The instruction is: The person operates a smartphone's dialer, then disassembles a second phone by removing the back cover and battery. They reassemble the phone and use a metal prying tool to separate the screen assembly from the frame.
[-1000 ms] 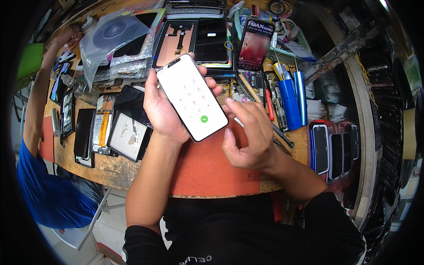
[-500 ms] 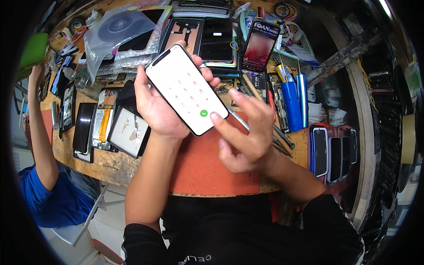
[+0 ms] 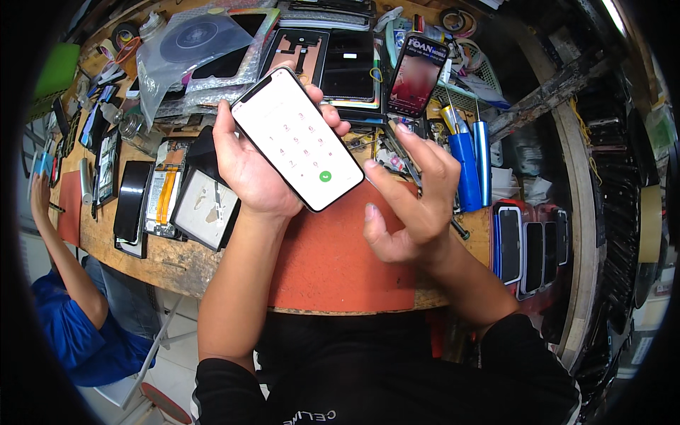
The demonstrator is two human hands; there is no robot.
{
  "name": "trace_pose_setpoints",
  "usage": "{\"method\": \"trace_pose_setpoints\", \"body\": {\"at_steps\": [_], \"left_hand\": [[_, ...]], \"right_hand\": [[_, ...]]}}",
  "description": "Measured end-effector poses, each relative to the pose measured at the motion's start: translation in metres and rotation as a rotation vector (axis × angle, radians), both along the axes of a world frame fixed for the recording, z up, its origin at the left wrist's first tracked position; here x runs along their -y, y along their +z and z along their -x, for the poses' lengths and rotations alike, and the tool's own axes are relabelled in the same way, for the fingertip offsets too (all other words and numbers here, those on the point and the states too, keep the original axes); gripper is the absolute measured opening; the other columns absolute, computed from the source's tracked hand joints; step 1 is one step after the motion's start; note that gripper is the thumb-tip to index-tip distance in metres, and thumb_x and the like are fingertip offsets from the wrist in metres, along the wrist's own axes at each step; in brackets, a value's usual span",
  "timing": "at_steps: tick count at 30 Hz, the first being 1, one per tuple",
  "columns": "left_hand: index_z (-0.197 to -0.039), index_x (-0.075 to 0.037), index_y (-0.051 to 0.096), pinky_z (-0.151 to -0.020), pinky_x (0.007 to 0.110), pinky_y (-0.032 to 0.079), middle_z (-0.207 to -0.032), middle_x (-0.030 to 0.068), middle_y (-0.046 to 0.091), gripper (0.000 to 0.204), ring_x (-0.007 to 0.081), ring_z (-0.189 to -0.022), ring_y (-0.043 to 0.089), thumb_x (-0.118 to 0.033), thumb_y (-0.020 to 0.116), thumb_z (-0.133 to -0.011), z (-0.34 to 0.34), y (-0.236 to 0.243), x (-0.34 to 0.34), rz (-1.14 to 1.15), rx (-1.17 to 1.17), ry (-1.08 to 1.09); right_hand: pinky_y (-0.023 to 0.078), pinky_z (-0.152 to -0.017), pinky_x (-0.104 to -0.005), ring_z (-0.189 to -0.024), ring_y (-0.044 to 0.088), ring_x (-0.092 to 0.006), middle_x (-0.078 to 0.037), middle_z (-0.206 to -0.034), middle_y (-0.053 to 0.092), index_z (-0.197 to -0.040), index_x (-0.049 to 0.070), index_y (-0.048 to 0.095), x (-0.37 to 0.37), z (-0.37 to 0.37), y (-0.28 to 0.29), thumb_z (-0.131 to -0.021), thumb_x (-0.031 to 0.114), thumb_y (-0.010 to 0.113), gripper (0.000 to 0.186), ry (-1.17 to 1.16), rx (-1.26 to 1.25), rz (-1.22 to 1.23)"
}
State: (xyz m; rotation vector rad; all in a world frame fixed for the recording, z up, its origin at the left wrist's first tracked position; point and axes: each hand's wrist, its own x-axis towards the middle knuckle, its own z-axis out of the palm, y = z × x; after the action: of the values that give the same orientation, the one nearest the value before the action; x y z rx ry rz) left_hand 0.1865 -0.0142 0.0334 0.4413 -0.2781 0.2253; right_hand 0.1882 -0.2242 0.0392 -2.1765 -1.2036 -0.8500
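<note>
A smartphone [image 3: 300, 142] with a lit white dial pad and a green call button lies tilted in my left hand [image 3: 248, 170]. The thumb rests along its left edge, and the other fingertips show past the right edge. To the right of the phone's lower end, my right hand [image 3: 418, 205] hovers apart from the screen, fingers spread and bent, holding nothing. Beneath both hands lies a red-orange work mat [image 3: 333, 262]. Behind my right hand stands a second phone [image 3: 416, 76] with its screen lit.
Opened phones and tablets [image 3: 164, 198] crowd the bench at left. Bubble-wrapped panels [image 3: 212, 57] are stacked behind. Blue cylinders [image 3: 464, 170] stand right, near a tray of phones [image 3: 531, 248]. At far left, a person in a blue shirt [image 3: 85, 312] reaches onto the bench.
My right hand has drawn back from the phone's screen, to the right. The phone has shifted slightly. At left, the other person's arm has come down from the green container.
</note>
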Motion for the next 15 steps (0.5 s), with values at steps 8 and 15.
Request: {"method": "trace_pose_setpoints", "body": {"at_steps": [8,15], "left_hand": [[-0.149,-0.006,0.043,-0.087,0.048,0.053,-0.116,0.0156,0.062,0.077,0.0319,-0.094,0.062,-0.065,0.028,-0.101,0.001,0.005,0.001,0.029,0.071,-0.04],[-0.15,-0.004,0.039,-0.084,0.045,0.053,-0.11,0.0149,0.062,0.084,0.0307,-0.093,0.064,-0.07,0.031,-0.099,0.004,0.003,0.008,0.009,0.066,-0.027]], "right_hand": [[0.056,-0.087,-0.043,-0.094,0.064,-0.0309,-0.018,-0.104,0.061,-0.112,-0.003,0.062,-0.008,0.04,0.035,-0.09,0.005,0.061,0.023,0.393,-0.547,-0.95],[0.058,-0.09,-0.0297,-0.109,0.059,-0.022,-0.011,-0.117,0.06,-0.138,-0.002,0.052,0.002,0.094,0.106,-0.106,0.019,0.051,0.039,1.298,-0.429,-1.273]]}}
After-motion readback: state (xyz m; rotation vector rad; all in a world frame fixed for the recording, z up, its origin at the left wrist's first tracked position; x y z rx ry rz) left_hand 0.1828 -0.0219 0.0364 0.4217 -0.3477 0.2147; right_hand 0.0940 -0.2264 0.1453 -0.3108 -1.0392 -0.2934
